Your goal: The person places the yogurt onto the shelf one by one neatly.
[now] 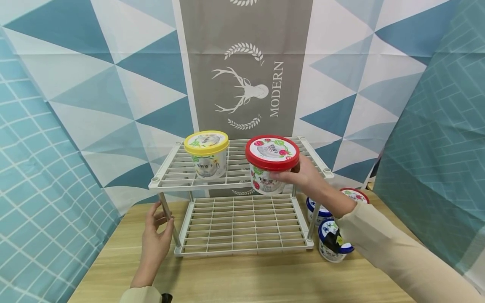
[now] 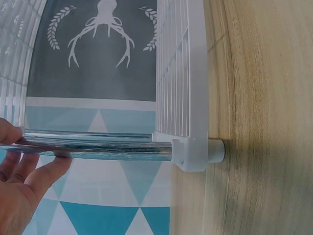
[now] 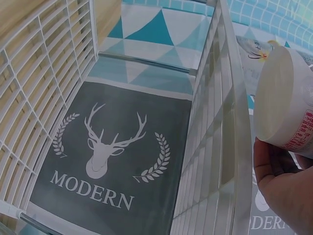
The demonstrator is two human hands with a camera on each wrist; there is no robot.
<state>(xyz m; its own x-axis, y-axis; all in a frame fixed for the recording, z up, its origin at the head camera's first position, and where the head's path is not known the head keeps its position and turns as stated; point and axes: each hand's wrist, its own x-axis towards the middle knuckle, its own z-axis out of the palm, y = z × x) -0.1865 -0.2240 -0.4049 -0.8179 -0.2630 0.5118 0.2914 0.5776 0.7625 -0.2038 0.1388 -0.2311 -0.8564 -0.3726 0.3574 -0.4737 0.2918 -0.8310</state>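
Note:
My right hand (image 1: 299, 174) grips a red-lidded tub (image 1: 271, 165) with strawberry prints, at the front of the white rack's (image 1: 235, 185) upper shelf. In the right wrist view, the tub's pale base (image 3: 276, 95) shows beside the shelf, with the fingers (image 3: 269, 164) curled under its side. A yellow-lidded tub (image 1: 208, 166) stands upright on the upper shelf to the left. My left hand (image 1: 156, 240) pinches the rack's front left metal post (image 1: 169, 214) between thumb and fingers; the left wrist view shows the same post (image 2: 107, 147) in its grasp.
Two blue-lidded tubs (image 1: 333, 240) and another red-lidded tub (image 1: 355, 195) stand on the wooden table (image 1: 242, 280) right of the rack, partly behind my right sleeve. The lower shelf (image 1: 242, 223) sits low over the table. A patterned cloth (image 1: 246, 84) hangs behind.

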